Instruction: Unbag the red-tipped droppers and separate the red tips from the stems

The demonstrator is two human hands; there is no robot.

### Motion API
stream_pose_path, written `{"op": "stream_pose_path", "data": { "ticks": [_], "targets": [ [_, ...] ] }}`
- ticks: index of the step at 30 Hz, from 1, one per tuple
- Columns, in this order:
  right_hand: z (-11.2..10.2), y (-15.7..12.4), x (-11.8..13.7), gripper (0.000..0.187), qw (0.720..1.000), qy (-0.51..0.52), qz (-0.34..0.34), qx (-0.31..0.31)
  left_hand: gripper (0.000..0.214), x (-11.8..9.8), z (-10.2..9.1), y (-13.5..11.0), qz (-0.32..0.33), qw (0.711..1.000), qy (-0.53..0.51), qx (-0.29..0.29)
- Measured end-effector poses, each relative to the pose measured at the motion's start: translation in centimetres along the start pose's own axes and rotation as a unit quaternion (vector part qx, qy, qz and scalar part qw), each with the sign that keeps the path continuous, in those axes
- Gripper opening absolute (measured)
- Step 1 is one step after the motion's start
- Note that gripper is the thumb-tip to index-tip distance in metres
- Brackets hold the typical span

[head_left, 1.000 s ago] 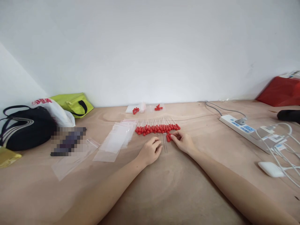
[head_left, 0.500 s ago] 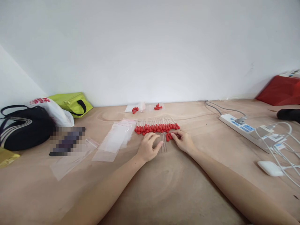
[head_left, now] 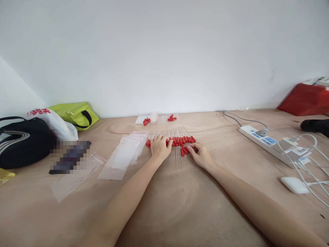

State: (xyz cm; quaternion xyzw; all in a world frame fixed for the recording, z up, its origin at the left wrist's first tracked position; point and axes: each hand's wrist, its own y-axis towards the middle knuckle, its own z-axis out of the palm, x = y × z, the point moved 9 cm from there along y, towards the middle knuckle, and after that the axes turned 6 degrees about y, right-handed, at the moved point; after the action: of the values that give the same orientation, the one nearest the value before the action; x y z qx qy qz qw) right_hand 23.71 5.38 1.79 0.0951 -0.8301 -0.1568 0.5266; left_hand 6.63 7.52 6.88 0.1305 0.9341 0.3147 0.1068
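A row of thin clear droppers with red bulbs (head_left: pixel 183 139) lies on the wooden table (head_left: pixel 185 206). My left hand (head_left: pixel 159 147) rests on the left part of that row, fingers curled over several red bulbs. My right hand (head_left: pixel 200 154) lies just below the row's right end, fingers pinched on the red bulbs of a few droppers (head_left: pixel 178 158) set apart, their clear stems pointing toward me. A stack of clear zip bags (head_left: pixel 123 156) lies left of my left hand.
Two small filled bags with red bulbs (head_left: pixel 158 119) lie by the wall. A black bag (head_left: pixel 23 142), white plastic bag (head_left: pixel 55 123) and green bag (head_left: pixel 74 115) sit at the left. A power strip (head_left: pixel 267 142) with cables, a white charger (head_left: pixel 294 184) and a red box (head_left: pixel 305 99) are at the right.
My left hand has moved up and away from the separated droppers onto the left part of the row. My right hand has stayed on the separated droppers.
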Motion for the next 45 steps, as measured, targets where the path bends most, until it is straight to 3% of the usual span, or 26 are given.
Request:
{"op": "stream_pose_path", "data": {
  "ticks": [7,12,15,18,22,27,34,38,41,45],
  "targets": [
    [0.0,0.0,-0.1,0.033,1.000,-0.007,0.000,-0.003,0.019,0.9,-0.6,-0.5,-0.035,0.999,-0.016,-0.028],
    [-0.3,-0.3,0.4,0.030,0.999,-0.016,-0.014,-0.026,0.019,2.5,-3.1,-2.1,-0.043,0.990,-0.111,-0.082],
    [-0.7,-0.7,2.2,0.026,0.995,-0.027,-0.083,-0.048,0.016,3.4,-5.5,-3.8,-0.014,0.982,-0.153,-0.109],
    [-1.0,-1.6,4.9,0.030,0.976,-0.075,-0.195,-0.062,0.014,3.4,-6.7,-5.3,0.042,0.978,-0.191,-0.069],
    [0.4,-3.1,7.7,0.044,0.934,-0.170,-0.314,-0.013,0.013,2.5,-6.6,-6.1,0.100,0.969,-0.224,-0.005],
    [2.3,-4.7,9.2,0.024,0.895,-0.225,-0.385,0.021,0.012,1.6,-6.2,-5.9,0.127,0.961,-0.246,0.004],
    [3.4,-4.9,9.3,0.016,0.890,-0.233,-0.391,0.026,0.008,1.5,-5.7,-6.1,0.121,0.958,-0.254,0.050],
    [3.5,-5.2,9.5,0.017,0.891,-0.232,-0.390,0.030,0.029,0.1,-5.2,-6.4,0.166,0.955,-0.231,0.088],
    [3.7,-5.5,9.9,0.017,0.888,-0.228,-0.397,0.033,0.021,-0.8,-4.9,-6.7,0.213,0.950,-0.212,0.085],
    [3.8,-5.8,10.4,0.015,0.884,-0.216,-0.413,0.036,0.014,-0.9,-4.7,-7.1,0.225,0.956,-0.179,0.065]
  ]
}}
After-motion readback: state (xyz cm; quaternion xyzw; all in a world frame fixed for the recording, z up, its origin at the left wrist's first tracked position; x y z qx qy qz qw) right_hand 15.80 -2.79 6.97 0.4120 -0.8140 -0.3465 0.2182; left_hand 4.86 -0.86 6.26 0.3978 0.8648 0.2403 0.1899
